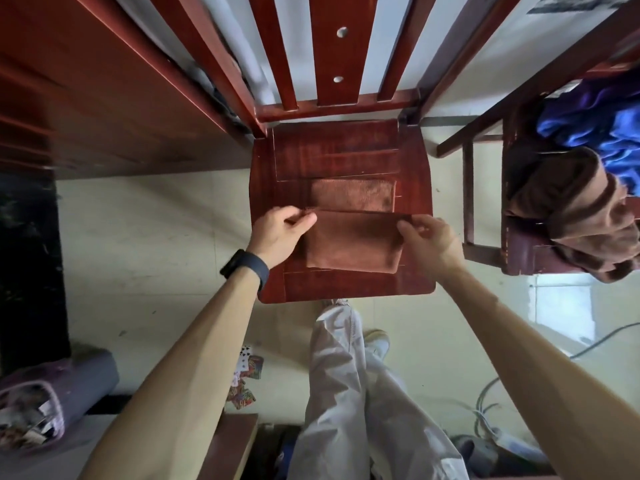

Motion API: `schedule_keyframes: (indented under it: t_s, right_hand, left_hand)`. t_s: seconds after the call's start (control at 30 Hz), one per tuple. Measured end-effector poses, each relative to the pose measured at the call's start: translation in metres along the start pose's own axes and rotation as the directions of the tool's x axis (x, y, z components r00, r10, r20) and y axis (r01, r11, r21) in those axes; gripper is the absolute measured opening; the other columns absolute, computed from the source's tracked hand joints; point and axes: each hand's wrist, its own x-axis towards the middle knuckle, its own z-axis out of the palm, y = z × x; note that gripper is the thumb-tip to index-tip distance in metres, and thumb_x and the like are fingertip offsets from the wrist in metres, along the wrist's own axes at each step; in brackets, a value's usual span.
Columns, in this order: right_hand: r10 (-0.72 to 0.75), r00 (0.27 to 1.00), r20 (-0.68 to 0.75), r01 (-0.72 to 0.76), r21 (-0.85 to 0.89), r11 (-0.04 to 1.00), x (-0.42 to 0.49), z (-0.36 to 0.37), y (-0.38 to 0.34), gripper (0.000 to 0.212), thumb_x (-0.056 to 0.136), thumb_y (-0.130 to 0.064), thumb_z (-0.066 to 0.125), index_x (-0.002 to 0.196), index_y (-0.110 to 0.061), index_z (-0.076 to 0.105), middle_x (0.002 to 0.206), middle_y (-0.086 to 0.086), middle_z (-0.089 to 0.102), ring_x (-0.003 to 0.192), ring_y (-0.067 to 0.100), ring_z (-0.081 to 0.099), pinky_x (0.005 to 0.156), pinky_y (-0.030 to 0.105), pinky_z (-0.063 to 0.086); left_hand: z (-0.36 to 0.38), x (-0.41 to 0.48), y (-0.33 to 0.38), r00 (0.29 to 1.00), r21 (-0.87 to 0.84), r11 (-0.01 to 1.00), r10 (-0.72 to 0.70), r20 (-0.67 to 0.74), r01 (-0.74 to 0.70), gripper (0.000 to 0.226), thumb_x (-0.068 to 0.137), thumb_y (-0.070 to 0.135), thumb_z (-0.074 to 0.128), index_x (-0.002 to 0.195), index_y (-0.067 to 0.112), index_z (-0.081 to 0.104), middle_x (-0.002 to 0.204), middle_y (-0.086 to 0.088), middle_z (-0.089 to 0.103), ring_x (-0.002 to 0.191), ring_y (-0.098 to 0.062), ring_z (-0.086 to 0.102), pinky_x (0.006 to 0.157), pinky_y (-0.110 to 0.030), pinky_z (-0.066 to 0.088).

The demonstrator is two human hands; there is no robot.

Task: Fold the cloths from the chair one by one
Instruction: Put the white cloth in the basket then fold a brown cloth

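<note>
Bare forearms (194,341), a black wristband (245,268) (left wrist), pale creased trousers (353,393) and a white shoe (378,341).

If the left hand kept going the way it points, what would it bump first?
Probably the back cloth on the seat, just past the cloth the left hand holds; depth is unclear.

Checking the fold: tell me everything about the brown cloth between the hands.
The brown cloth is soft, plush-looking, folded into a flat rectangle on the front half of the chair seat. The left hand pinches its far left corner, the right hand its far right corner. A paler folded cloth lies behind.
</note>
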Motion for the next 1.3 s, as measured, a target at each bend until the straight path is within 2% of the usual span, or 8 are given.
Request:
schedule_keyframes:
  t_s: [0.1, 0.23, 0.37, 0.57, 0.83, 1.07, 1.2, 1.3]
  right_hand:
    - [0.045, 0.998, 0.04, -0.047, 0.05, 0.998, 0.032, 0.011, -0.002, 0.035, 0.096, -0.046, 0.057, 0.118, -0.022, 0.068, 0.097, -0.008, 0.065, 0.092, 0.017, 0.061, 0.079, 0.026, 0.042]
    - [0.106, 0.994, 0.027, -0.108, 0.089, 0.99, 0.063, 0.025, -0.006, 0.032, 0.098, -0.045, 0.054, 0.117, -0.022, 0.066, 0.101, -0.007, 0.067, 0.093, 0.016, 0.062, 0.08, 0.025, 0.041]
    - [0.128, 0.992, -0.021, -0.126, 0.084, 0.988, 0.084, 0.035, -0.009, 0.032, 0.098, -0.045, 0.052, 0.115, -0.023, 0.066, 0.098, -0.008, 0.065, 0.092, 0.016, 0.06, 0.081, 0.026, 0.041]
    - [0.128, 0.991, -0.042, -0.128, 0.014, 0.992, 0.096, 0.046, -0.005, 0.035, 0.098, -0.046, 0.051, 0.116, -0.02, 0.066, 0.1, -0.004, 0.066, 0.097, 0.02, 0.06, 0.091, 0.036, 0.048]
    - [0.105, 0.991, -0.08, -0.109, -0.049, 0.993, 0.103, 0.05, -0.002, 0.036, 0.098, -0.051, 0.042, 0.108, -0.023, 0.061, 0.085, -0.006, 0.06, 0.086, 0.021, 0.057, 0.078, 0.031, 0.04]
    - [0.046, 0.981, -0.188, -0.076, -0.154, 0.985, 0.094, 0.061, -0.01, 0.036, 0.098, -0.048, 0.047, 0.112, -0.016, 0.054, 0.112, 0.01, 0.055, 0.102, 0.032, 0.055, 0.087, 0.039, 0.041]
    - [-0.245, 0.888, -0.389, 0.116, -0.327, 0.938, 0.045, 0.085, -0.01, 0.04, 0.094, -0.038, 0.054, 0.123, -0.009, 0.051, 0.128, 0.015, 0.047, 0.109, 0.035, 0.049, 0.089, 0.046, 0.041]
    - [-0.393, 0.893, -0.219, 0.263, -0.455, 0.851, 0.031, 0.103, -0.002, 0.05, 0.097, -0.034, 0.048, 0.143, -0.016, 0.042, 0.153, 0.008, 0.034, 0.138, 0.029, 0.036, 0.106, 0.046, 0.035]
  left_hand:
    - [0.011, 0.034, -0.002, 1.0, 0.026, 1.0, -0.016, -0.001, 0.016, 0.038, 0.094, 0.045, 0.059, 0.095, 0.009, 0.071, 0.088, -0.007, 0.072, 0.089, -0.025, 0.066, 0.078, -0.037, 0.05]
    - [0.026, 0.066, -0.005, 0.996, 0.032, 0.999, -0.041, -0.08, 0.044, 0.035, 0.097, 0.043, 0.054, 0.098, 0.011, 0.07, 0.08, -0.003, 0.069, 0.089, -0.027, 0.065, 0.066, -0.027, 0.035]
    - [0.038, 0.085, -0.012, 0.99, 0.045, 0.998, -0.041, -0.137, 0.048, 0.038, 0.098, 0.042, 0.052, 0.107, 0.01, 0.069, 0.098, -0.011, 0.073, 0.097, -0.032, 0.065, 0.073, -0.028, 0.04]
    - [0.042, 0.098, -0.019, 0.989, 0.062, 0.996, -0.062, -0.133, 0.071, 0.039, 0.096, 0.047, 0.053, 0.101, 0.012, 0.07, 0.094, -0.009, 0.073, 0.093, -0.031, 0.066, 0.073, -0.029, 0.043]
    - [0.047, 0.105, -0.019, 0.989, 0.154, 0.987, -0.028, -0.146, 0.05, 0.044, 0.099, 0.052, 0.041, 0.107, 0.016, 0.064, 0.098, -0.012, 0.072, 0.093, -0.037, 0.065, 0.078, -0.044, 0.055]
    - [0.051, 0.1, -0.019, 0.96, 0.286, 0.958, 0.07, -0.271, 0.011, 0.041, 0.099, 0.055, 0.036, 0.104, 0.018, 0.054, 0.094, -0.008, 0.068, 0.084, -0.037, 0.065, 0.058, -0.037, 0.045]
    - [0.071, 0.06, -0.034, 0.834, 0.471, 0.841, 0.446, -0.323, -0.267, 0.04, 0.095, 0.042, 0.049, 0.123, 0.014, 0.057, 0.125, -0.01, 0.058, 0.111, -0.03, 0.056, 0.084, -0.044, 0.048]
    - [0.094, 0.045, -0.045, 0.831, 0.582, 0.704, 0.549, -0.083, -0.407, 0.06, 0.096, 0.045, 0.044, 0.15, 0.02, 0.036, 0.159, -0.001, 0.03, 0.145, -0.023, 0.03, 0.114, -0.049, 0.025]
